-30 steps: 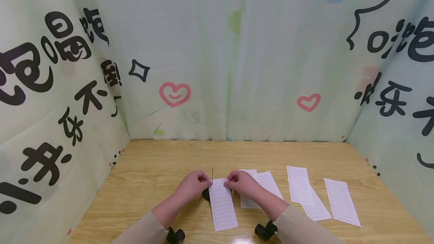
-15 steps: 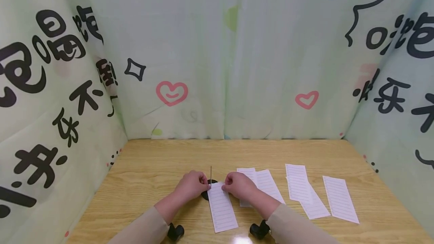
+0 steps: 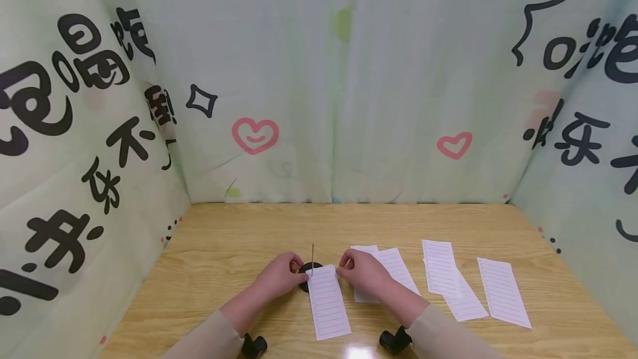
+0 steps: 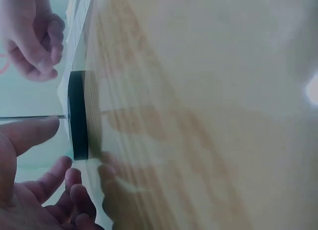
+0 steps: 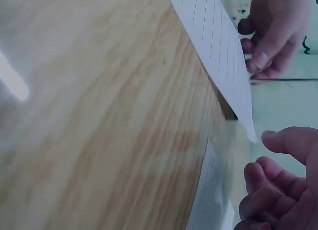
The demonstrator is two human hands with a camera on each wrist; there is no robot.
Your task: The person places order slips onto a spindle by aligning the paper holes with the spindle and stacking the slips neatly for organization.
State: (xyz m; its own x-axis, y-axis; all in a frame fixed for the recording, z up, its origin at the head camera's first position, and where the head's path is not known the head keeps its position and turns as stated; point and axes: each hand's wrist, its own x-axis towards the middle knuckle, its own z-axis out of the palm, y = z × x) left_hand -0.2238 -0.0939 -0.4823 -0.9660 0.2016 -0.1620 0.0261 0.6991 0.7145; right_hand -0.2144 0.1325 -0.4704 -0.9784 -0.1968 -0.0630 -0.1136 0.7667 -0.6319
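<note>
A ruled paper slip lies with its upper left corner at the rod of a bill spike, partly over the round black base. The thin metal rod stands upright. Just left of the rod is my left hand, its thumb beside the rod and its fingers parted in the left wrist view; nothing is between them. My right hand hovers by the slip's upper right corner. In the right wrist view its thumb and fingers are spread, with a small gap to the slip.
Two more slips lie partly under my right forearm. Farther right are two overlapping slips and a single one. Patterned curtains close off the wooden table at the back and sides.
My right hand has let go of the slip's corner and moved slightly right. The slip's top edge has come down toward the base. My left fingers have stayed near the rod.
</note>
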